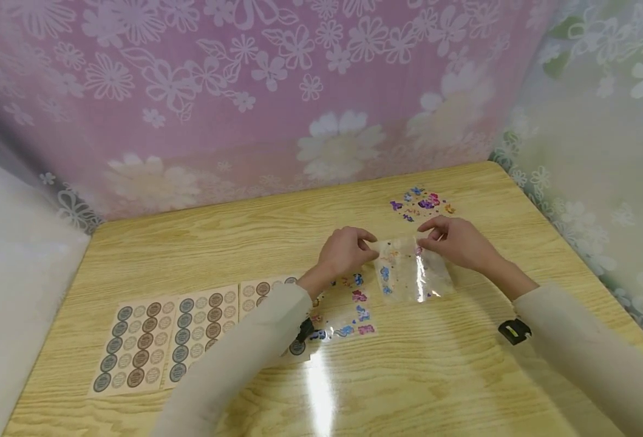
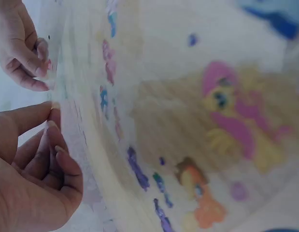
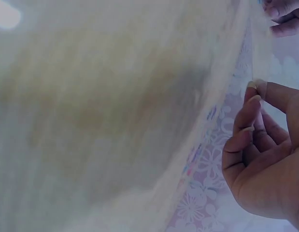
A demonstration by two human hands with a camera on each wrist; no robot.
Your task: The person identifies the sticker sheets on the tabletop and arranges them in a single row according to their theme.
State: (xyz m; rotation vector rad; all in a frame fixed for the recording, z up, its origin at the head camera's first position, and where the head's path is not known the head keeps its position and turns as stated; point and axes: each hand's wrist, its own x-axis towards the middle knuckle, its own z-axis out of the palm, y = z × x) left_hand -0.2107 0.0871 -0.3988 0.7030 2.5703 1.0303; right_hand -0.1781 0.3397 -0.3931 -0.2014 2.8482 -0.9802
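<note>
A clear plastic sticker sheet (image 1: 403, 276) with small cartoon pony stickers is held just over the table. My left hand (image 1: 345, 250) pinches its upper left edge between thumb and forefinger, the other fingers curled in. At the upper right edge my right hand (image 1: 455, 241) pinches the same sheet with thumb and index finger. The left wrist view shows my left hand (image 2: 38, 174) on the sheet's edge, a yellow pony sticker (image 2: 238, 116) with pink hair close by. In the right wrist view my right hand (image 3: 265, 154) grips the thin film.
Another clear pony sticker sheet (image 1: 348, 315) lies left of the held one, and a third (image 1: 422, 203) lies behind it. Brown sheets of round stickers (image 1: 130, 346) sit in a row at the left on the wooden table (image 1: 201, 243). A patterned curtain hangs behind.
</note>
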